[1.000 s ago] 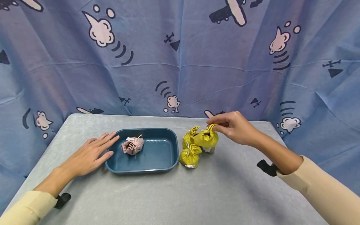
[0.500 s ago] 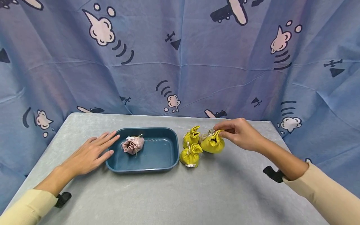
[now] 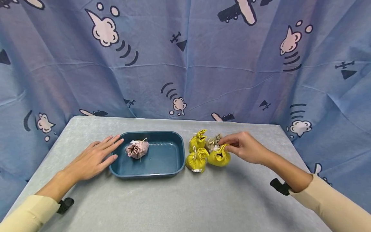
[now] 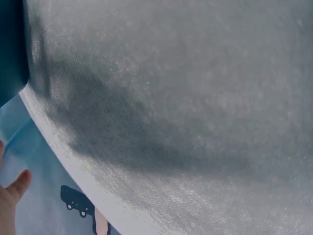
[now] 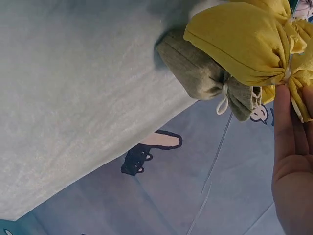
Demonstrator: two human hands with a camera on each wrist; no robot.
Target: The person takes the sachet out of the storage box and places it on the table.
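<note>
My right hand (image 3: 243, 146) pinches the gathered neck of a yellow drawstring pouch (image 3: 219, 158), which sits low over the table in front of a beige pouch (image 3: 212, 144). In the right wrist view the yellow pouch (image 5: 239, 41) overlaps the beige pouch (image 5: 195, 68), and my fingers (image 5: 285, 127) are at its tie. Two more yellow pouches stand to the left, one behind (image 3: 197, 141) and one in front (image 3: 196, 161). My left hand (image 3: 91, 158) lies with fingers straight at the left rim of a dark teal tray (image 3: 162, 175). Inside the tray is a pink pouch (image 3: 137, 149).
The grey cloth-covered table (image 3: 162, 206) reaches back to a blue patterned curtain (image 3: 145, 80). The tray's right wall stands close beside the yellow pouches. In the left wrist view, only the tray's corner (image 4: 12, 54) and the table surface fill most of the picture.
My right hand has brought its yellow pouch down and towards me, from above the beige pouch to in front of it. The beige pouch shows more now. My left hand has stayed put.
</note>
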